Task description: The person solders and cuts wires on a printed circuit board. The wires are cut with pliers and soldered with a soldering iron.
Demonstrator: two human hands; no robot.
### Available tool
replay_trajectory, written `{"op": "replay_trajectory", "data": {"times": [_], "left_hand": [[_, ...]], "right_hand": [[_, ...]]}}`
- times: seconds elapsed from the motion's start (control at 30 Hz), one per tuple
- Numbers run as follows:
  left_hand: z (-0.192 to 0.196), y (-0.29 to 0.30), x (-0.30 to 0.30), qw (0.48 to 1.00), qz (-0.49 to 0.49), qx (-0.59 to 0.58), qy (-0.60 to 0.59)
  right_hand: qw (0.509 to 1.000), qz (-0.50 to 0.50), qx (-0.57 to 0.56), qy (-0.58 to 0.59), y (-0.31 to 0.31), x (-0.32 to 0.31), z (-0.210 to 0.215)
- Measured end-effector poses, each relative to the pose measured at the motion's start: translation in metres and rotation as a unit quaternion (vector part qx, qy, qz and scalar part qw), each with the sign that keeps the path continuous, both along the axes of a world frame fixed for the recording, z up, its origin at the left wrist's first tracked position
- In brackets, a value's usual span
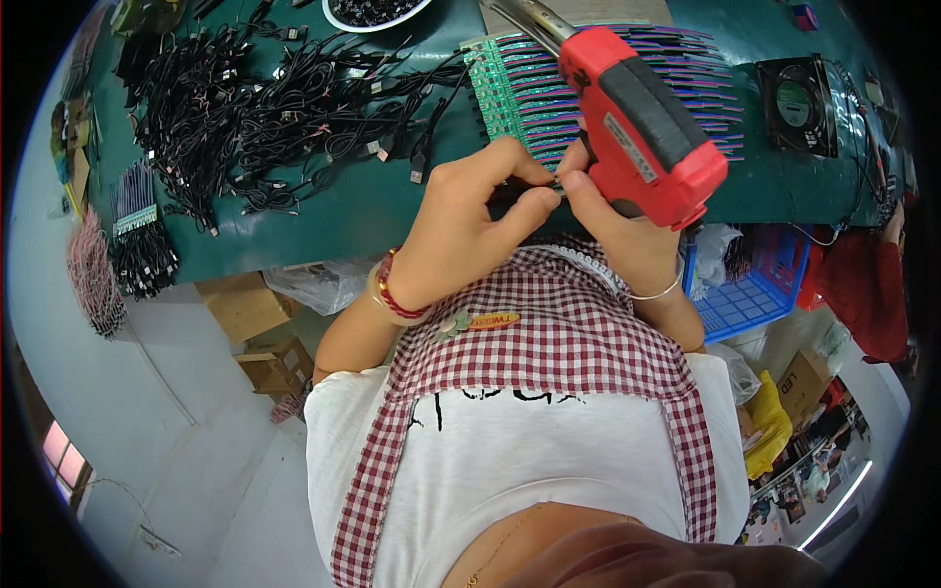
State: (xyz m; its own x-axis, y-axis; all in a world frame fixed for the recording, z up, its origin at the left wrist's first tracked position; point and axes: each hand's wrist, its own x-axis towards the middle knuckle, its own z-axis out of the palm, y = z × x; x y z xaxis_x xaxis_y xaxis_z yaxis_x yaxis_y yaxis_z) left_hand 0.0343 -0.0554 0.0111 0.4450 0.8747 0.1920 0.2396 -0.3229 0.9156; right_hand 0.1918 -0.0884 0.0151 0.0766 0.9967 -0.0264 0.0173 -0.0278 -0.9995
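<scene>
My left hand (480,220) is closed, its thumb and forefinger pinched together at the table's near edge. Against it, the fingertips of my right hand (618,220) are pinched too; what sits between them is too small to name. A red and black tool with a metal nozzle, like a hot-air gun (647,127), stands in front of my right hand and hides part of it. Whether that hand supports the gun I cannot tell. Just beyond my fingers lies a row of joined green circuit boards (495,93) with purple and dark wires (686,78) running off to the right.
Black USB cables (265,118) lie heaped on the green table (314,230) at left. A bundle of wired boards (142,225) hangs at the left edge. At the back stands a white bowl (377,26). A black fan (796,105) sits at right, above a blue crate (750,294).
</scene>
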Motion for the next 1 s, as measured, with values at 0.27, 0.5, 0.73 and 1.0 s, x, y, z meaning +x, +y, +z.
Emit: {"op": "replay_trajectory", "data": {"times": [0.27,0.5,0.73,1.0], "left_hand": [[0.005,0.005,-0.004,0.968,-0.018,-0.251,-0.011],[0.000,0.004,0.003,0.996,0.061,0.044,0.046],[0.002,0.000,0.008,0.997,0.063,0.030,0.034],[0.002,-0.001,0.009,0.996,0.086,-0.013,-0.002]], "right_hand": [[0.997,0.020,-0.024,0.068,-0.001,0.000,-0.005],[0.986,-0.079,-0.047,0.141,0.004,-0.004,-0.007],[0.993,-0.046,-0.035,0.098,0.001,-0.007,-0.008],[0.994,-0.055,-0.032,0.085,-0.002,-0.010,-0.010]]}}
